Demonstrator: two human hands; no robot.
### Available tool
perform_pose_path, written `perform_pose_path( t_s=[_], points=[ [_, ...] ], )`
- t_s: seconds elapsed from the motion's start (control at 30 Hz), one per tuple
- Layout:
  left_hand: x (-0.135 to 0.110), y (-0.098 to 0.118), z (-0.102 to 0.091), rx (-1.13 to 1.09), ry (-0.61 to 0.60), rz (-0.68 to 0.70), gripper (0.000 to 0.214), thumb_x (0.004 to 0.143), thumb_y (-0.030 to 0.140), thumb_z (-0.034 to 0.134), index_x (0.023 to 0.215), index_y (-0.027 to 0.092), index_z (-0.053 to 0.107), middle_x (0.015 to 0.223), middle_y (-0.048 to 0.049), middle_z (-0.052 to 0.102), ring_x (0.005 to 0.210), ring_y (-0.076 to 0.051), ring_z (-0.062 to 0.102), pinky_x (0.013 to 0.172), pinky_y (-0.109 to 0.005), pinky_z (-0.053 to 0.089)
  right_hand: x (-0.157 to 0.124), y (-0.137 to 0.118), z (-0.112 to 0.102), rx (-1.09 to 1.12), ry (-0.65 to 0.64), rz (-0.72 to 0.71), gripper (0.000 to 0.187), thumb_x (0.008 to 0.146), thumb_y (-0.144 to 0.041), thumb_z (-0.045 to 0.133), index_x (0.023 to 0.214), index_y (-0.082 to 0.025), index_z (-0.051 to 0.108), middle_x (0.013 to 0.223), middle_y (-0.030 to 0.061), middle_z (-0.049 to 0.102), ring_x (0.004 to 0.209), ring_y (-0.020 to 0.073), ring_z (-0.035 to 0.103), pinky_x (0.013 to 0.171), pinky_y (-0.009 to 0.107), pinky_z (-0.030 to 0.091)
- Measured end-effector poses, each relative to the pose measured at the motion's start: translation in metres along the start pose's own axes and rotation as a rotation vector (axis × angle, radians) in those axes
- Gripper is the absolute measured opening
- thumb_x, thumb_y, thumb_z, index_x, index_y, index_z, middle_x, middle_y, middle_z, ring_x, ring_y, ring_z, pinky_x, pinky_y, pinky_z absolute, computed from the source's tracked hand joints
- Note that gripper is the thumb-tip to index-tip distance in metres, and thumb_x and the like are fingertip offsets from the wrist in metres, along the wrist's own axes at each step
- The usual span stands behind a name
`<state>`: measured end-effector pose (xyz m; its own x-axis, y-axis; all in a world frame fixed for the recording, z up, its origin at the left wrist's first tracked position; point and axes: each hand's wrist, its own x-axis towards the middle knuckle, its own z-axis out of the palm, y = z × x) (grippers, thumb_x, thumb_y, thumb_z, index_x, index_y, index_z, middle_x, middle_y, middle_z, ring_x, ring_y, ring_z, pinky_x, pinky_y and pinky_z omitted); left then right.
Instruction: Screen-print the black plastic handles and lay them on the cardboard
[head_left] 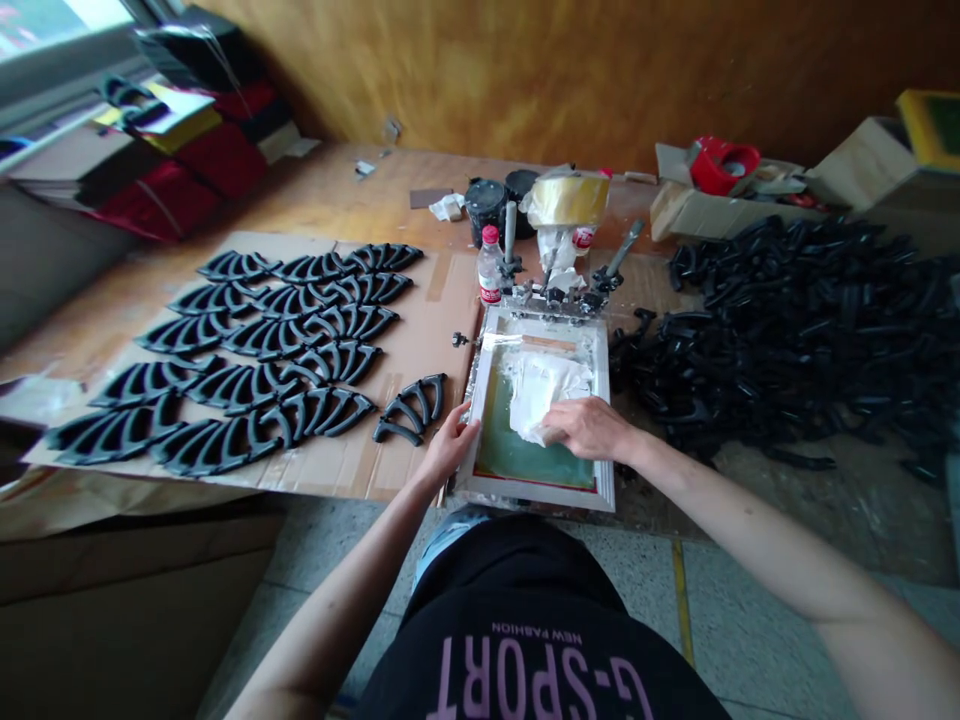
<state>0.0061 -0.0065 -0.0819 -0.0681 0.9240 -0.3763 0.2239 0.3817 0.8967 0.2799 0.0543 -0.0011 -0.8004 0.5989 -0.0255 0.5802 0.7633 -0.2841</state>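
A small screen-printing frame [604, 420] with a green mesh and a smear of white ink lies on the table in front of me. My left hand [450, 443] grips the frame's left edge, fingers curled over it. My right hand [589, 428] rests on the mesh, closed on a squeegee that is mostly hidden under the fingers, at the lower end of the white ink [544, 388]. Just left of the frame lies a black curved plastic part [412, 405].
Rows of black curved parts [247, 350] lie on cardboard at the left. A big heap of the same black parts [810, 320] fills the right. Behind the frame stand a small bottle [490, 265], ink pots [486, 205] and clamps. Cardboard boxes [720, 205] sit at the back right.
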Motion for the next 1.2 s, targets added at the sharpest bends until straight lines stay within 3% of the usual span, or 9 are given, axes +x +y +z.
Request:
perform_pose_path(
  t_s=[0.17, 0.3, 0.4, 0.5, 0.67, 0.8, 0.93, 1.07, 1.2],
  points=[
    [-0.004, 0.008, 0.0, -0.071, 0.033, -0.038, 0.071, 0.078, 0.052, 0.064, 0.139, 0.019, 0.048, 0.082, -0.0034, 0.071, 0.07, -0.018, 0.065, 0.063, -0.027, 0.051, 0.0, -0.001, 0.015, 0.006, 0.212, 0.072, 0.026, 0.085, -0.012, 0.051, 0.101, -0.021, 0.07, 0.098, 0.0065, 0.07, 0.092, 0.0198, 0.061, 0.077, 0.029, 0.045],
    [-0.008, 0.016, 0.0, -0.102, 0.03, -0.057, 0.07, 0.077, 0.051, 0.066, 0.137, 0.018, 0.051, 0.081, -0.0039, 0.071, 0.067, -0.018, 0.065, 0.06, -0.027, 0.051, -0.007, -0.007, 0.022, 0.069, 0.181, 0.009, 0.023, 0.088, -0.02, 0.055, 0.104, -0.023, 0.07, 0.096, 0.0047, 0.07, 0.087, 0.0183, 0.062, 0.074, 0.028, 0.047],
    [-0.013, 0.03, -0.004, -0.089, -0.007, -0.053, 0.077, 0.078, 0.049, 0.065, 0.145, 0.019, 0.041, 0.081, -0.0037, 0.071, 0.066, -0.018, 0.064, 0.057, -0.025, 0.049, 0.014, 0.0, 0.0, 0.071, 0.26, 0.145, 0.025, 0.09, -0.03, 0.058, 0.113, -0.025, 0.067, 0.098, 0.003, 0.069, 0.088, 0.0186, 0.062, 0.076, 0.027, 0.047],
    [-0.022, 0.057, -0.014, -0.054, -0.009, -0.015, 0.079, 0.08, 0.051, 0.063, 0.148, 0.021, 0.036, 0.086, -0.0039, 0.071, 0.067, -0.017, 0.063, 0.055, -0.024, 0.048, 0.044, 0.024, -0.036, 0.031, 0.387, 0.314, 0.048, 0.087, -0.035, 0.063, 0.134, -0.027, 0.055, 0.108, 0.0051, 0.066, 0.092, 0.0209, 0.062, 0.081, 0.031, 0.047],
    [-0.034, 0.122, -0.025, -0.119, 0.066, 0.179, 0.056, 0.089, 0.064, 0.043, 0.112, 0.02, 0.067, 0.075, -0.0027, 0.066, 0.06, -0.013, 0.057, 0.049, -0.022, 0.045, 0.024, 0.095, -0.076, -0.015, 0.641, 0.562, 0.047, 0.091, -0.044, 0.054, 0.13, -0.018, 0.058, 0.1, 0.009, 0.065, 0.086, 0.0226, 0.06, 0.081, 0.037, 0.046],
    [-0.022, 0.176, -0.018, -0.301, 0.128, 0.402, 0.053, 0.091, 0.063, 0.037, 0.106, 0.02, 0.064, 0.088, -0.0051, 0.068, 0.07, -0.014, 0.064, 0.056, -0.023, 0.051, -0.018, 0.118, -0.041, 0.063, 0.551, 0.739, 0.038, 0.096, -0.043, 0.041, 0.104, -0.015, 0.066, 0.085, 0.0074, 0.066, 0.076, 0.0201, 0.058, 0.073, 0.034, 0.046],
    [-0.002, 0.208, -0.006, -0.379, 0.101, 0.48, 0.051, 0.092, 0.063, 0.035, 0.115, 0.022, 0.056, 0.092, -0.0059, 0.069, 0.079, -0.015, 0.067, 0.06, -0.024, 0.053, -0.024, 0.074, 0.028, 0.072, 0.34, 0.578, 0.031, 0.089, -0.047, 0.056, 0.079, -0.019, 0.065, 0.086, 0.0059, 0.066, 0.079, 0.019, 0.06, 0.074, 0.03, 0.047],
    [-0.008, 0.18, 0.014, -0.484, 0.183, 0.409, 0.052, 0.091, 0.063, 0.039, 0.12, 0.023, 0.05, 0.095, -0.0067, 0.07, 0.078, -0.014, 0.067, 0.059, -0.023, 0.052, -0.008, 0.027, 0.052, -0.054, 0.147, 0.493, 0.02, 0.088, -0.034, 0.06, 0.078, -0.018, 0.061, 0.09, 0.0109, 0.067, 0.09, 0.0232, 0.062, 0.077, 0.031, 0.045],
    [-0.041, 0.109, 0.046, -0.435, -0.128, -0.035, 0.057, 0.081, 0.065, 0.056, 0.11, 0.016, 0.059, 0.098, -0.0145, 0.071, 0.077, -0.02, 0.068, 0.055, -0.026, 0.052, 0.01, -0.008, 0.035, 0.011, 0.107, 0.623, 0.02, 0.095, -0.034, 0.051, 0.082, -0.02, 0.057, 0.076, 0.007, 0.067, 0.071, 0.0211, 0.062, 0.062, 0.03, 0.041]
  ],
)
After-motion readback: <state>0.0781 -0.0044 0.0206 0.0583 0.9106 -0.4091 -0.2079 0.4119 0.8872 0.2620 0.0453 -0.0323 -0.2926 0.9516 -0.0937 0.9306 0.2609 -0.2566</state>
